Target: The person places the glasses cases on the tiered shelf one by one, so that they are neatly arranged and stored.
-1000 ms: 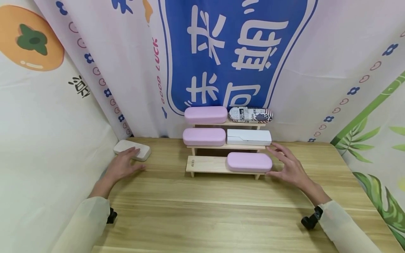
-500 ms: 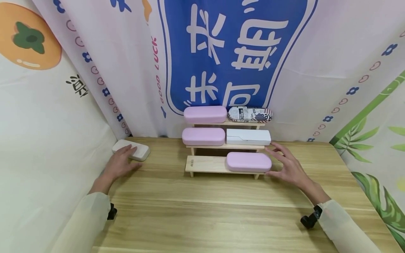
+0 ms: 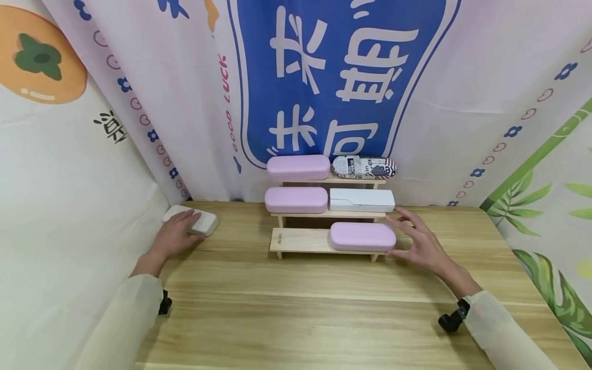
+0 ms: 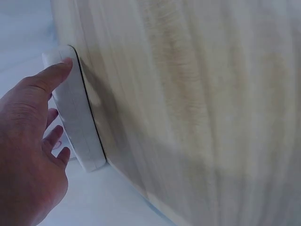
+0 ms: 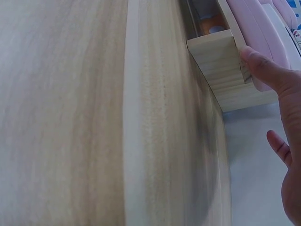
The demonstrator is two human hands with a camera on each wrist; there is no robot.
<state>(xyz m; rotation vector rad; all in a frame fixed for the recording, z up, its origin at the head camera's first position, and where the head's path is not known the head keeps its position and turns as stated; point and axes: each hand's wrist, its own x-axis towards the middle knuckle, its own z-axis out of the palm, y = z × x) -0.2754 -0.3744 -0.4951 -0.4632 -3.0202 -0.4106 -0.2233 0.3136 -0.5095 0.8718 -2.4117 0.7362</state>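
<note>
At the table's back left lies an off-white glasses case (image 3: 203, 222). My left hand (image 3: 173, 237) reaches over it, the thumb on its near side and the fingers across its top; some fingertips are hidden in the head view. A wooden three-step rack (image 3: 300, 239) stands at the middle back. Beside its right end is my right hand (image 3: 423, 246), fingers spread and loosely bent. In the right wrist view that thumb (image 5: 258, 63) touches the lowest step's end by a pink glasses case (image 3: 363, 236). Nothing is gripped there.
On the middle step sit a pink case (image 3: 296, 200) and a white case (image 3: 362, 200). The top step carries another pink case (image 3: 298, 167) and a newsprint-patterned case (image 3: 364, 167). Printed curtains (image 3: 199, 103) hang behind the wooden table (image 3: 296, 318) and along both sides.
My left thumb has drawn in from beside the off-white case to its near side. My right hand stays at the rack's end. The head view has shifted slightly.
</note>
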